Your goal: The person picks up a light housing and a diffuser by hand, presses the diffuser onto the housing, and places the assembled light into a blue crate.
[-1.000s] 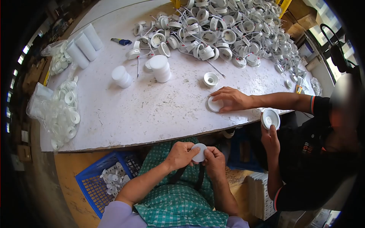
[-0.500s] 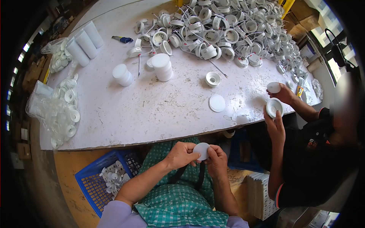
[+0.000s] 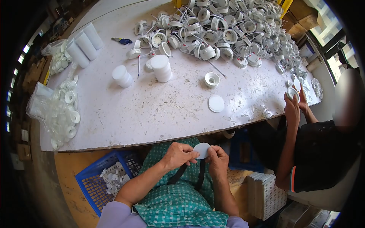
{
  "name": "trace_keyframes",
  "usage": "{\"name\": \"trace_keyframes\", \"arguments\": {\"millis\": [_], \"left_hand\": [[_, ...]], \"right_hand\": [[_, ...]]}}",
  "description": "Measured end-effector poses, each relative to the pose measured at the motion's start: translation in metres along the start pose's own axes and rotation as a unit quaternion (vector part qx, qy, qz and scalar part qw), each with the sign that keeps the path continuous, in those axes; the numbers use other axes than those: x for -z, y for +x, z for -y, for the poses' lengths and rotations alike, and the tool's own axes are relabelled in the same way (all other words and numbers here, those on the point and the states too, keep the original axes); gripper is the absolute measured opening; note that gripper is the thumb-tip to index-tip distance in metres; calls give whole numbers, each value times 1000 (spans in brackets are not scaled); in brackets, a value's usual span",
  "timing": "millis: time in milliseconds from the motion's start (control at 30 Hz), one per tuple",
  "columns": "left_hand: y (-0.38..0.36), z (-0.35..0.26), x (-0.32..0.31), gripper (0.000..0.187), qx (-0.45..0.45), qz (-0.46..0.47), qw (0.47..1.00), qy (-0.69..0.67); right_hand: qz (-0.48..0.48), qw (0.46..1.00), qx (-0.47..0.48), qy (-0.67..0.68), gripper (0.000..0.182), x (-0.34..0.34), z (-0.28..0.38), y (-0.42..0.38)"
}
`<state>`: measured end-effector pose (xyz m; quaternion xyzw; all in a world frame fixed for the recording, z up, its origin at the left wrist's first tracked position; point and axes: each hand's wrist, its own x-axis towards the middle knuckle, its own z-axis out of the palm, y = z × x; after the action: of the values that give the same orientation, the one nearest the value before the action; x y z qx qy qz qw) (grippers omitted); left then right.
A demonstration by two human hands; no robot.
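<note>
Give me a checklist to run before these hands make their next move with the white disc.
1. Grip on the white disc: ok, held at its edges by the left hand and right hand.
2. A hand free: not ok, both are on the disc.
3. Co-worker's hands out of the way: ok, apart at the right end of the table.
4. Utility knife blade retracted: cannot tell, too small.
5. Wired white housings sorted: not ok, heaped with wires crossing.
6. Disc unscratched: cannot tell at this size.
</note>
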<state>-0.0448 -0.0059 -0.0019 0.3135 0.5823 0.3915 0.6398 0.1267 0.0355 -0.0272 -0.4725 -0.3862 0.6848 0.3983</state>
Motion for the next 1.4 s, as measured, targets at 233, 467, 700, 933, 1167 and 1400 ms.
{"name": "trace_keyframes", "arguments": {"millis": [233,467,700,933,1167,1400], "left_hand": [[5,2,-7,24,-67,30,996,-56],[1,-8,-6,27,-21,13,1000,2],[2,-15,-5,31,-31,-46,996,67],[5,-27,-4,30,-37,-5,997,74],[14,-44,5,27,-23,14,999,39],[32,-52,8,27,-28,-3,998,53]], "right_hand": [[5,1000,-1,21,12,-1,0,-2],[10,1000,22,0,12,1,0,1],[40,999,13,-29,14,0,5,5],[38,998,41,-13,13,2,15,13],[76,980,159,-90,31,-1,36,32],[118,822,361,-425,72,-7,69,48]]}}
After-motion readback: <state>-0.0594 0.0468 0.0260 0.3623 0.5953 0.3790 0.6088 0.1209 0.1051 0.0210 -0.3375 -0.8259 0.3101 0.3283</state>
